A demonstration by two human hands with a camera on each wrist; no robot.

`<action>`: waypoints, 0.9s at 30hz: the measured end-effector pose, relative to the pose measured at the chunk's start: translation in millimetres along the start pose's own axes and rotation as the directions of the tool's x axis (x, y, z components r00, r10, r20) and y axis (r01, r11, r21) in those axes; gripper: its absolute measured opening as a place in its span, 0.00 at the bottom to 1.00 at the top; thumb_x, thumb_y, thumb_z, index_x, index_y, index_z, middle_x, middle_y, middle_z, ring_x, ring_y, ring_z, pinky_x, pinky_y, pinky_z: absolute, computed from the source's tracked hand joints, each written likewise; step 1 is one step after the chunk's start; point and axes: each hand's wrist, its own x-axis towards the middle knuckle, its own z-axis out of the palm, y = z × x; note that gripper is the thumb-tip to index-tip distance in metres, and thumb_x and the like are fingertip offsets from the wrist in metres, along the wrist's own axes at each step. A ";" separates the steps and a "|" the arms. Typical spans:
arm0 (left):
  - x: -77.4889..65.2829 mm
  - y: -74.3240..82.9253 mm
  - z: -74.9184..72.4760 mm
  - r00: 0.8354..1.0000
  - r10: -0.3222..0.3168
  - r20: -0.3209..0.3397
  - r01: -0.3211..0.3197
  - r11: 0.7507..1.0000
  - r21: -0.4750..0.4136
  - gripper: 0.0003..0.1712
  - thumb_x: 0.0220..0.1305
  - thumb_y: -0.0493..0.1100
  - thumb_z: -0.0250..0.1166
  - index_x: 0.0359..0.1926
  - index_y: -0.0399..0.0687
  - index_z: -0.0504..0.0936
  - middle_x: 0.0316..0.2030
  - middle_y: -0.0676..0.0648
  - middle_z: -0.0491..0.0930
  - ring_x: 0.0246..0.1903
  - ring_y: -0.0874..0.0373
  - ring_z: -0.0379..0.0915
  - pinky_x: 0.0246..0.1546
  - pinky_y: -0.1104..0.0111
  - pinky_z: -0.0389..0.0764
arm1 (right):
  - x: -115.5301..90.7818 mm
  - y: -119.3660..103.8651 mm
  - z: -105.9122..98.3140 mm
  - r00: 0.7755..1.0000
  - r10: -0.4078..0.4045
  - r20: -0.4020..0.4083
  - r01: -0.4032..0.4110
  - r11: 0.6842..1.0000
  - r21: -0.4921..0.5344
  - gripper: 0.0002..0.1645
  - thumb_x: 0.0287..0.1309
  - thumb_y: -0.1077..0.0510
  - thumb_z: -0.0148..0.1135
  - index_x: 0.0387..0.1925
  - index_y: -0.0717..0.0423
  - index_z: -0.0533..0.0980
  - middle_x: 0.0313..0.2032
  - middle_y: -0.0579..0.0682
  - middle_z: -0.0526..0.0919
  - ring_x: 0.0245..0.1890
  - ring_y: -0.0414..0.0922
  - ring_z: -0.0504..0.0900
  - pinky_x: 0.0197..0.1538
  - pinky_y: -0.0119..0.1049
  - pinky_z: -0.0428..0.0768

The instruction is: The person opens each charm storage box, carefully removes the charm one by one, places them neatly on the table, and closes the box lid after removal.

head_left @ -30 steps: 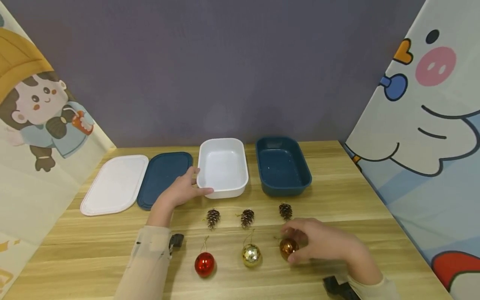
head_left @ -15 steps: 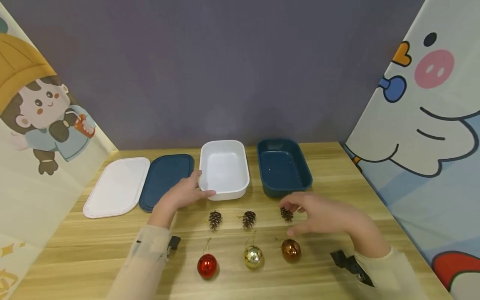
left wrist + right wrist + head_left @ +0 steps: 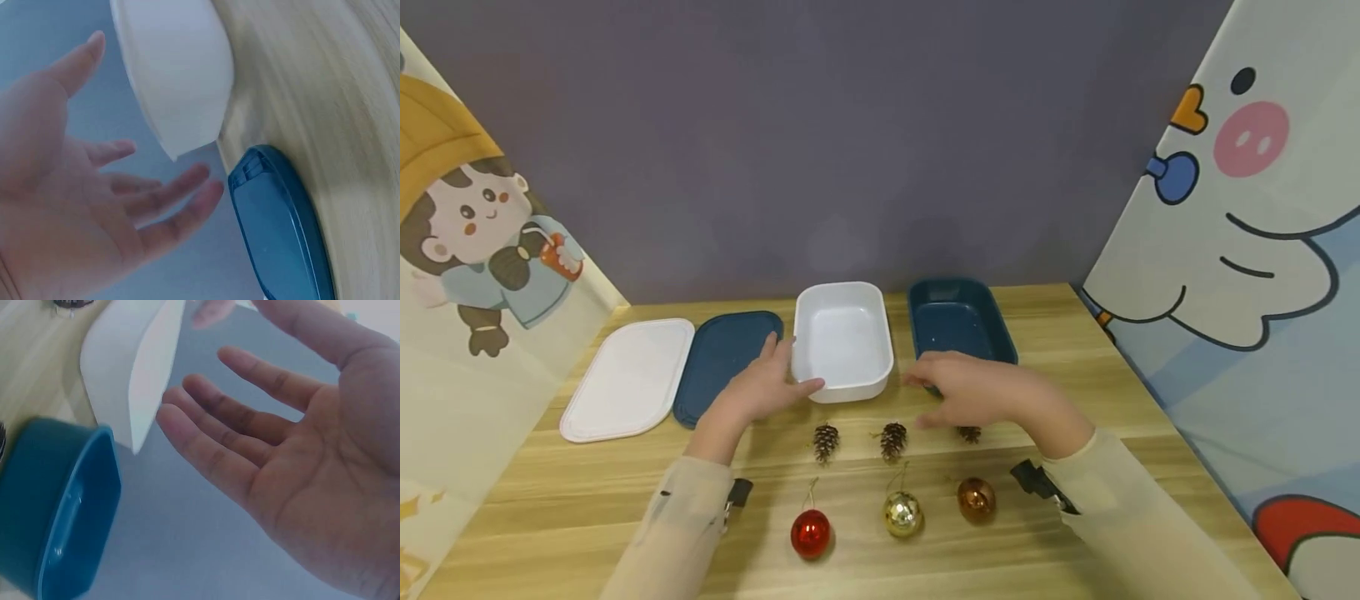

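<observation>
My left hand point(image 3: 763, 385) is at the left side of the white box point(image 3: 842, 337), thumb near its front rim, fingers spread. In the left wrist view the fingers point(image 3: 181, 219) are extended and hold nothing. My right hand point(image 3: 973, 385) hovers over the front of the dark blue box point(image 3: 958, 317), pointing toward the white box; its palm and fingers point(image 3: 212, 456) hold nothing in the right wrist view. It partly covers the rightmost pine cone point(image 3: 970, 434). Two more show fully, a middle pine cone point(image 3: 892, 441) and a left pine cone point(image 3: 825, 442).
A red ball point(image 3: 810, 533), a gold ball point(image 3: 902, 513) and a brown ball point(image 3: 977, 500) lie in a front row. A white lid point(image 3: 628, 379) and a dark blue lid point(image 3: 722, 358) lie at the left. A grey wall point(image 3: 835, 150) stands behind the boxes.
My right hand has moved from the brown ball up past the right pine cone, then left to the dark blue box's front. My left hand stays by the white box.
</observation>
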 end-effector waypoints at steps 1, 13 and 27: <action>-1.5 -1.4 -1.6 1.000 -0.006 -0.011 0.006 1.000 0.003 0.62 0.71 0.71 0.64 0.86 0.40 0.44 0.84 0.26 0.32 0.80 0.19 0.43 0.72 0.26 0.62 | 5.6 -3.3 0.4 1.000 0.002 0.009 -0.002 1.000 -0.003 0.35 0.69 0.48 0.72 0.72 0.54 0.74 0.66 0.51 0.80 0.67 0.51 0.78 0.69 0.51 0.79; -33.0 -45.0 -18.0 0.993 -0.065 -0.098 0.074 0.993 0.095 0.50 0.77 0.68 0.58 0.80 0.35 0.61 0.77 0.24 0.63 0.74 0.18 0.56 0.68 0.27 0.67 | 74.4 -44.4 22.1 0.996 0.010 0.090 -0.012 1.000 0.025 0.41 0.81 0.36 0.52 0.84 0.50 0.59 0.81 0.56 0.65 0.81 0.52 0.66 0.81 0.51 0.69; -67.1 -102.9 -24.3 0.977 -0.206 -0.063 0.214 0.962 0.168 0.51 0.77 0.66 0.58 0.75 0.23 0.62 0.69 0.17 0.67 0.64 0.16 0.68 0.54 0.30 0.79 | 128.5 -118.9 75.0 0.977 -0.102 0.186 0.113 0.992 -0.054 0.45 0.81 0.30 0.41 0.87 0.44 0.50 0.85 0.46 0.53 0.86 0.42 0.52 0.86 0.36 0.56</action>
